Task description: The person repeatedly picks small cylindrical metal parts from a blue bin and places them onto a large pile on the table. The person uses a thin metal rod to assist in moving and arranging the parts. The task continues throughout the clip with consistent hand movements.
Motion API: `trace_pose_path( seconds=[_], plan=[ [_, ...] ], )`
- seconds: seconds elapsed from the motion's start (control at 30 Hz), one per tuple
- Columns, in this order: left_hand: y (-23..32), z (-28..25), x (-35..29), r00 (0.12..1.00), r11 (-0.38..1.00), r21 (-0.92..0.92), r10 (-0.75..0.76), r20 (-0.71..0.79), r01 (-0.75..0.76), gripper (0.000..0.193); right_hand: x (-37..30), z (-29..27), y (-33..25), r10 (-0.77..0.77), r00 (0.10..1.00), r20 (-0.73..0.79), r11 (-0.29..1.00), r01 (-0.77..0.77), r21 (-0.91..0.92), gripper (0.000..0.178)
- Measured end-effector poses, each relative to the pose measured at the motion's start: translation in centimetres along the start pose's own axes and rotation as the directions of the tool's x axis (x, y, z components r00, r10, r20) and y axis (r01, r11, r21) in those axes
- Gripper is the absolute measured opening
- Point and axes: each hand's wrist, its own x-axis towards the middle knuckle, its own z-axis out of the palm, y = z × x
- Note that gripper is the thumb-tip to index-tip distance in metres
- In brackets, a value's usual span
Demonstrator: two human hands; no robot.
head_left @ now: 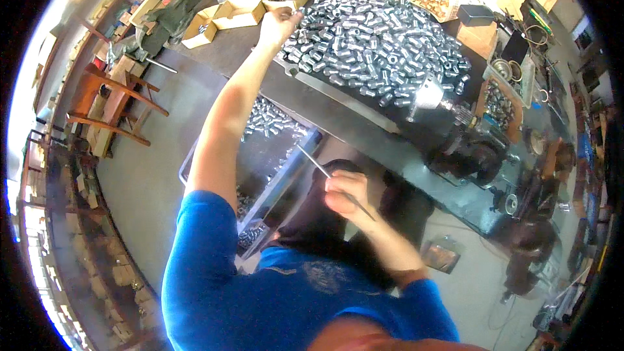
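Right hand — grip pinching a thin metal rod; left hand — fingers closing on silver fittings.

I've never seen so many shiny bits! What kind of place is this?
Probably a small metal workshop: a big heap of silvery metal cylinders on a dark workbench, a black motor-driven machine, and open cardboard boxes.

A heap of shiny silver metal cylinders covers the dark workbench; a thin metal rod slants.

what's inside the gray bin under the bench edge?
The gray bin holds loose silvery metal cylinders, like the bench pile. The left forearm covers its left side, so that part's contents stay hidden.
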Motion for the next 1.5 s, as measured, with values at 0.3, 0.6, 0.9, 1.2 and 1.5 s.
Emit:
trace_pose_path(
  seconds=[0.3, 0.6, 0.9, 1.2, 1.5],
  plan=[
    [-3.2, -8.3, -10.1, 0.975, 0.989, 0.044, -0.149, 0.165, 0.143, 0.033, 0.2, -0.9, -0.9, 0.049, 0.997, 0.059, 0.999, -0.048, -0.021, 0.013],
    [-16.5, -22.4, -27.2, 0.805, 0.722, 0.692, -0.406, 0.433, -0.009, 0.033, -0.2, 0.6, -0.6, 0.117, 0.993, 0.018, 0.993, -0.117, -0.002, 0.012],
    [-21.2, -21.3, -33.3, 0.446, 0.239, 0.779, -0.708, 0.548, -0.579, 0.027, -0.7, 1.6, 0.0, 0.199, 0.979, 0.033, 0.978, -0.201, 0.051, 0.013],
    [-19.9, -19.3, -32.4, 0.303, 0.228, 0.702, -0.781, 0.546, -0.675, 0.033, -0.6, 1.1, -0.1, 0.217, 0.975, 0.057, 0.976, -0.217, 0.008, 0.014],
    [-15.0, -18.5, -27.3, 0.484, 0.609, 0.014, -0.644, 0.592, 0.793, 0.027, -0.6, 0.7, -0.6, 0.207, 0.976, 0.075, 0.977, -0.209, 0.032, 0.025]
  ],
)
